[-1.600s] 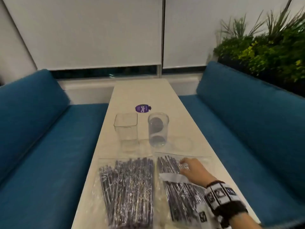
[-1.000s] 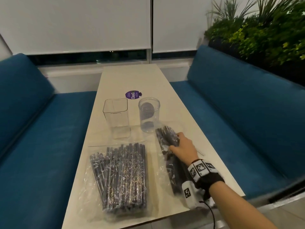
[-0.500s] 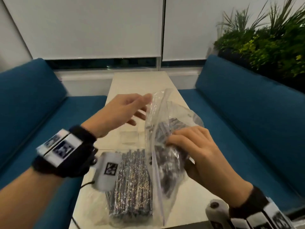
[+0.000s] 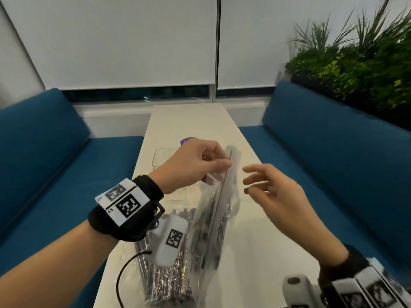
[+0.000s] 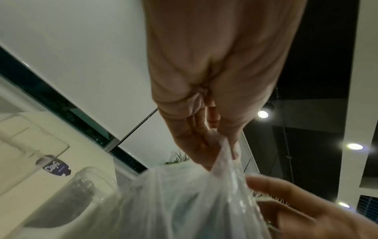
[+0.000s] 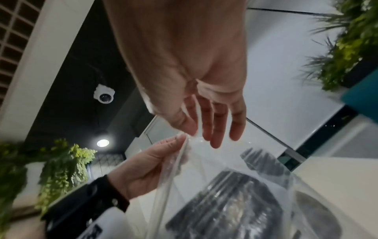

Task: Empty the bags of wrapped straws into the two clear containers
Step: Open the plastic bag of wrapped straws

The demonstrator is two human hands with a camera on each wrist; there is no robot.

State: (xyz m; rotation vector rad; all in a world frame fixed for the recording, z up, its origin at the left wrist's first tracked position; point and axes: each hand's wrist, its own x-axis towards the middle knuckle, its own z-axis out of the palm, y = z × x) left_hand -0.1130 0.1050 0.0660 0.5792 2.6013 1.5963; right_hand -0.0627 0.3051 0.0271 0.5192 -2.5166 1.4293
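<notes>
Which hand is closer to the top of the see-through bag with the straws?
Left. The left hand pinches the top edge of the raised bag; the right hand is open just to its right, in the head view not gripping it.

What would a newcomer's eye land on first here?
The clear plastic bag of dark wrapped straws held upright mid-table, its top edge pinched by the left hand, with the right hand open just beside it. Next, the second bag of straws lying flat on the pale table, between blue sofas.
</notes>
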